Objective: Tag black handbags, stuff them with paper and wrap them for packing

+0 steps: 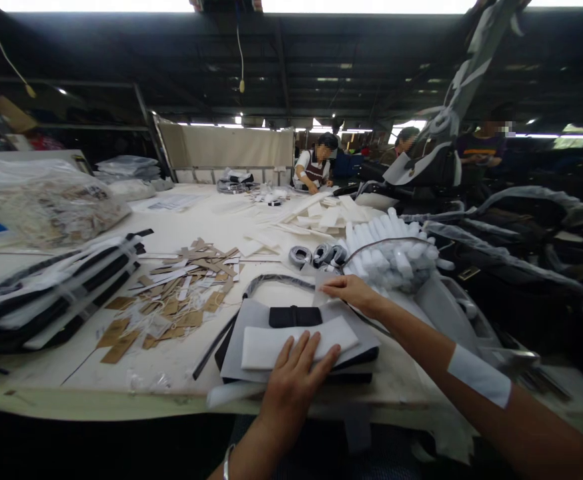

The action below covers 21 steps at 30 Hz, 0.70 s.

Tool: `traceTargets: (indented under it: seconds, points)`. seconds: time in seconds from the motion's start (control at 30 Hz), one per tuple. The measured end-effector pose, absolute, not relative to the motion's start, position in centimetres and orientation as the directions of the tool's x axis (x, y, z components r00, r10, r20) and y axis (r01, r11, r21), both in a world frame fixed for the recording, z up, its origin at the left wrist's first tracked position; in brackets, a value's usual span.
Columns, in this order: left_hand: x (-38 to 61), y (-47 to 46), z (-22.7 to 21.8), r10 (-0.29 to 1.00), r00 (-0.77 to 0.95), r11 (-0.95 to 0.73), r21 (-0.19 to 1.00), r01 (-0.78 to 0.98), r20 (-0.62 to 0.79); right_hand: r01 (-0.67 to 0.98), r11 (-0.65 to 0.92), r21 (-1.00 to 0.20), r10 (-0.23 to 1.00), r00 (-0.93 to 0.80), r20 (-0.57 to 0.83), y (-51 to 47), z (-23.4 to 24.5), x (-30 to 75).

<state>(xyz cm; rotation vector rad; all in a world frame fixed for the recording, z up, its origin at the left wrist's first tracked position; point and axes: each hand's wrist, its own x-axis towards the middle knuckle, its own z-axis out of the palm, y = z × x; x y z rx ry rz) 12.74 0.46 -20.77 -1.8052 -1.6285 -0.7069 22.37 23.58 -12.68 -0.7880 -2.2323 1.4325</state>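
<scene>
My left hand (294,373) is flat and open, fingers spread on the white pad (266,351), which lies across the grey sheet (241,323) right at my edge of the surface (181,227). I'd say the flat palm is there to pin the stack so nothing slides. There's a black piece (295,316) just past the pad on the same sheet, and something dark underneath it all. My right hand (351,293) is at the sheet's far edge with the fingertips curled down onto it. I honestly can't tell if it's pinching a thin flap or just resting there, but it looks like it's steadying that end. To my left there's a messy scatter of brown tags (171,300), and to the right a bag of white rolls (391,257), all within easy reach. Another person (316,167) is working at the far end.
</scene>
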Motion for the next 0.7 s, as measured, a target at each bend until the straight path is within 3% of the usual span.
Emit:
traceTargets:
  seconds: [0.23,0.37,0.7]
  points:
    - [11.9,0.5,-20.1,0.740,0.116,-0.067,-0.099,0.993,0.663,0.207,0.496,-0.843,0.608,-0.776,0.167,22.0,-11.2,25.2]
    - [11.9,0.5,-20.1,0.745,0.119,-0.074,-0.095,0.993,0.656,0.205,0.647,-0.735,0.547,-0.796,0.259,20.8,-11.0,27.4]
    - [11.9,0.3,-19.9,0.757,0.124,-0.079,-0.098,0.992,0.642,0.011,0.938,-0.347,0.144,-0.922,0.359,16.7,-12.5,30.5]
